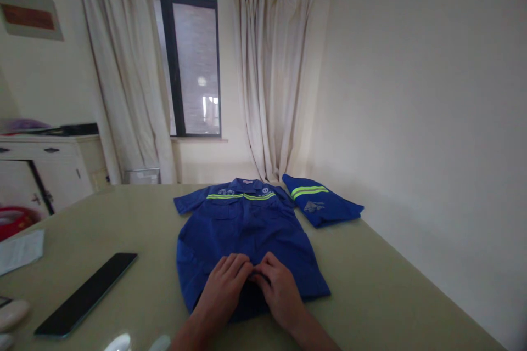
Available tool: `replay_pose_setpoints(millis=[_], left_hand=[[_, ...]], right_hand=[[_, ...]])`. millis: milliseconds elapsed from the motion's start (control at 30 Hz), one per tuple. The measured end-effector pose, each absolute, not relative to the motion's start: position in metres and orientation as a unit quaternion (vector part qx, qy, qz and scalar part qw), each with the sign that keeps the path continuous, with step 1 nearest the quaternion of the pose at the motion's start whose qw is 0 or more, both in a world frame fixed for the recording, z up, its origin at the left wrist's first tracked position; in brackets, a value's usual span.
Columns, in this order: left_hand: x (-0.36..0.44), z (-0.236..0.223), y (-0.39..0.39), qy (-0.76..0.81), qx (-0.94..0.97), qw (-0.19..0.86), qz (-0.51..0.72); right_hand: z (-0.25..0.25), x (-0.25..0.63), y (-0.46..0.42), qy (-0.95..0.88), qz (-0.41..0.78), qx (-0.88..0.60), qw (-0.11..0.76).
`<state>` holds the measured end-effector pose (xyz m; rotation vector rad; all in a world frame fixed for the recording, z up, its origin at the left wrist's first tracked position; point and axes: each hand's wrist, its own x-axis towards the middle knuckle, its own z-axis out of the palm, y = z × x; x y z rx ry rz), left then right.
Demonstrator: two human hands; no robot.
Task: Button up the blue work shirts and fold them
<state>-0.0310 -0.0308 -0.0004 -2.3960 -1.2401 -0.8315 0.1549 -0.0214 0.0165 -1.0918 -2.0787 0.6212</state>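
Note:
A blue short-sleeved work shirt (242, 225) with a yellow-green reflective stripe across the chest lies spread on the table, collar away from me. At its near hem, my left hand (226, 279) pinches the cloth with its fingers curled. Close beside it, my right hand (278, 288) also grips the hem, thumb and forefinger together. The two hands almost meet at the middle of the front edge, and the cloth is lifted a little there. What exactly lies between the fingertips is partly hidden.
A folded blue garment (325, 205) with the same kind of stripe lies at the far right, by the wall. On the left of the table (144, 219) are a long black flat object (88, 293), a paper sheet (20, 252) and a white rounded object (12, 312).

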Motion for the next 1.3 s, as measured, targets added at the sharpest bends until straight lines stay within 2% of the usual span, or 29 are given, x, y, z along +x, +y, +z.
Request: replay_pose_setpoints(millis=[133,333,400,600,733,800,833,933,1000,1167,1233,1300], left_hand=[[-0.031,0.004,-0.033,-0.464,-0.831,0.07,-0.298],[-0.04,0.019,-0.034,-0.512,-0.748,-0.255,-0.337],[-0.044,0.022,-0.032,-0.503,-0.718,-0.334,-0.348],[-0.049,0.018,-0.029,-0.466,-0.705,-0.395,-0.36],[-0.058,0.02,-0.029,-0.478,-0.707,-0.437,-0.283],[-0.066,0.021,-0.026,-0.515,-0.707,-0.42,-0.241],[-0.07,0.022,-0.025,-0.548,-0.711,-0.375,-0.231],[-0.084,0.02,-0.023,-0.674,-0.702,-0.121,-0.194],[-0.097,0.017,-0.025,-0.746,-0.654,-0.003,-0.127],[-0.122,0.007,-0.031,-0.863,-0.505,0.0,0.0],[-0.116,0.003,-0.03,-0.836,-0.548,0.038,-0.01],[-0.097,-0.001,-0.027,-0.756,-0.649,0.047,-0.071]], right_hand=[[0.015,0.156,-0.021,-0.82,0.199,-0.431,0.319],[0.011,0.158,-0.016,-0.833,0.151,-0.444,0.294],[0.012,0.159,-0.016,-0.833,0.152,-0.441,0.297],[0.02,0.164,-0.019,-0.85,0.182,-0.416,0.269],[0.026,0.174,-0.017,-0.85,0.212,-0.41,0.256],[0.027,0.177,-0.016,-0.844,0.219,-0.418,0.256],[0.027,0.178,-0.015,-0.84,0.218,-0.426,0.255],[0.021,0.179,-0.013,-0.836,0.181,-0.461,0.236],[0.014,0.18,-0.01,-0.836,0.145,-0.487,0.206],[-0.005,0.188,0.0,-0.815,0.102,-0.555,0.132],[-0.009,0.19,0.003,-0.799,0.095,-0.582,0.12],[-0.008,0.19,0.005,-0.792,0.089,-0.592,0.117]])
